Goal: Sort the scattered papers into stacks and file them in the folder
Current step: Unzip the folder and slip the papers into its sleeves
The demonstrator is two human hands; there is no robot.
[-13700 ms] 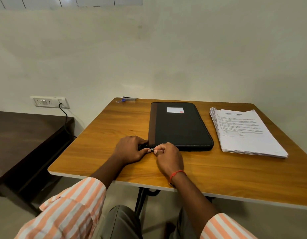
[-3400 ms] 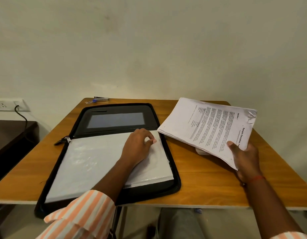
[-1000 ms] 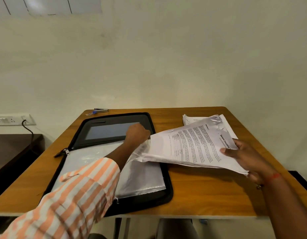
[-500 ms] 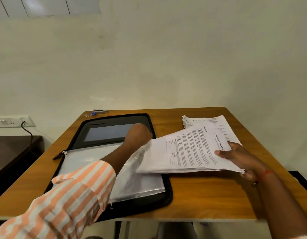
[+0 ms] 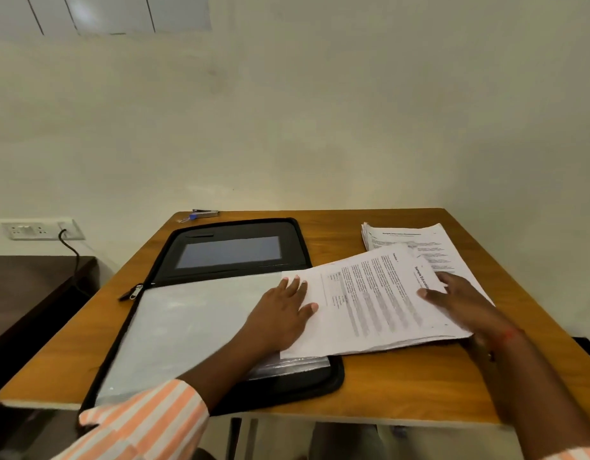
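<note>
- Wooden table (image 5: 403, 386) against a pale wall (image 5: 320, 111); stapler (image 5: 204, 214) at 11 o'clock, paper stack (image 5: 403, 235) at 1 o'clock.
- Open folder (image 5: 187, 327) at 8 o'clock; paper bundle (image 5: 370, 310) overlaps its 3 o'clock edge.
- Left hand (image 5: 280, 313) flat on both; right hand (image 5: 459, 300) blurred at the bundle's edge, grip unclear.

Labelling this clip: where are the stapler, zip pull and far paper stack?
stapler (image 5: 204, 213), head view, metal body.
zip pull (image 5: 135, 291), head view, silver tab.
far paper stack (image 5: 391, 240), head view, top sheet.

Plain cream wall (image 5: 320, 111), wooden table (image 5: 403, 386), white wall socket (image 5: 28, 230), dark desk (image 5: 31, 287) at left
</note>
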